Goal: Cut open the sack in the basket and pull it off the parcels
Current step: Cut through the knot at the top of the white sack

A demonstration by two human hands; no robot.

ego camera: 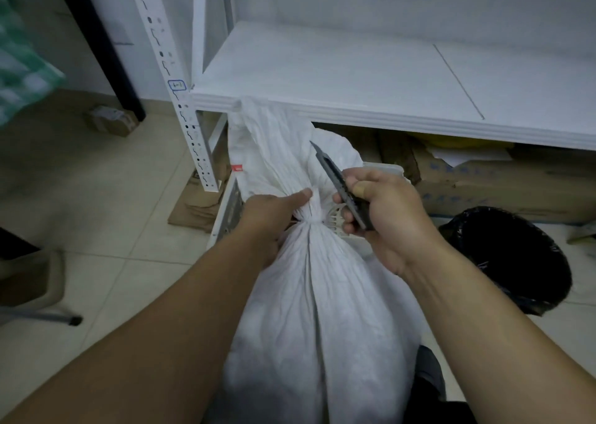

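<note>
- On the floor, at the shelf's front edge: white sack in the basket, neck tied.
- Left hand is squeezing that neck.
- Right hand is wrapped round a utility knife, blade up over the sack.

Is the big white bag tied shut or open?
Shut. The white sack is cinched tight at its neck, where the left hand grips it; the right hand holds a knife beside it. No cut shows.
</note>
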